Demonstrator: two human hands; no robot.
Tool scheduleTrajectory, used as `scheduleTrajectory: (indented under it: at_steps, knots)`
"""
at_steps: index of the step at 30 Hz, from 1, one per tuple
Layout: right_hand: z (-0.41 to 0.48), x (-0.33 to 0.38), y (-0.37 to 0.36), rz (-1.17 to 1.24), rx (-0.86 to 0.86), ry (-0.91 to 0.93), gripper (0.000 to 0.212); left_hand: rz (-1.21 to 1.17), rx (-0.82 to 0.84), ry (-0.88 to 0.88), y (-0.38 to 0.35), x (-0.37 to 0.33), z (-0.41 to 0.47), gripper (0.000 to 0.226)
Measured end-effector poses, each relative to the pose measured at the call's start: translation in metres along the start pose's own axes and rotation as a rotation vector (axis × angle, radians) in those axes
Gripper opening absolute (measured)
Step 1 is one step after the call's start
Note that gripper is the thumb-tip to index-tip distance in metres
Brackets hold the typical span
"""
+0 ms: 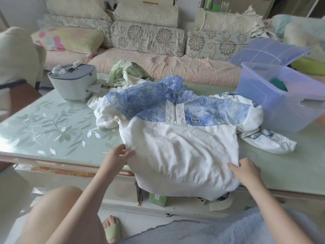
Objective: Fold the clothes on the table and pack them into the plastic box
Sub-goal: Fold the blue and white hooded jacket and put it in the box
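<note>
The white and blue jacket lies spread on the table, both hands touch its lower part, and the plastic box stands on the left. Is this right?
No. The head view shows the plastic box on the right, not the left; the rest is correct.

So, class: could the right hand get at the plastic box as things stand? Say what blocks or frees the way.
Probably yes. The right hand rests on the jacket, and the open plastic box stands beyond it to the right; only a flat sleeve lies between.
</note>
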State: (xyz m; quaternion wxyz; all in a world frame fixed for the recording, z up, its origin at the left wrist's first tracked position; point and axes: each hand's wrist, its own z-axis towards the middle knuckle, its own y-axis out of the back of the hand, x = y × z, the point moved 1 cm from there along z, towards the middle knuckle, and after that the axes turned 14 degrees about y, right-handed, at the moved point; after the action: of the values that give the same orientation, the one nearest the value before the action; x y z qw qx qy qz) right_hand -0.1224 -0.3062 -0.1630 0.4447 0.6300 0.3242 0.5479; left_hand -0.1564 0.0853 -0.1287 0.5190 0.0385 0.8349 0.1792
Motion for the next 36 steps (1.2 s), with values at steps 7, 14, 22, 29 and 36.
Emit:
scheduleTrajectory:
  at_steps: [7,14,22,29,36]
  knots:
    - [-0.013,0.011,0.015,0.318,-0.212,0.069,0.018,0.015,0.24,0.047,0.002,0.013,-0.007,0.026]
    - [-0.015,0.007,0.025,0.497,-0.301,0.06,0.014,-0.224,0.043,0.041,0.007,0.007,-0.004,0.02]
    - [-0.013,0.007,0.029,0.383,-0.259,0.069,0.013,-0.319,-0.041,0.128,0.005,0.011,0.002,0.042]
    - [-0.012,0.007,0.024,0.508,-0.166,0.057,0.031,-0.372,0.031,0.192,-0.001,0.005,-0.002,0.045]
    - [-0.028,0.016,0.019,0.817,0.09,-0.02,0.027,-0.322,0.265,0.16,-0.009,0.011,-0.012,0.069]
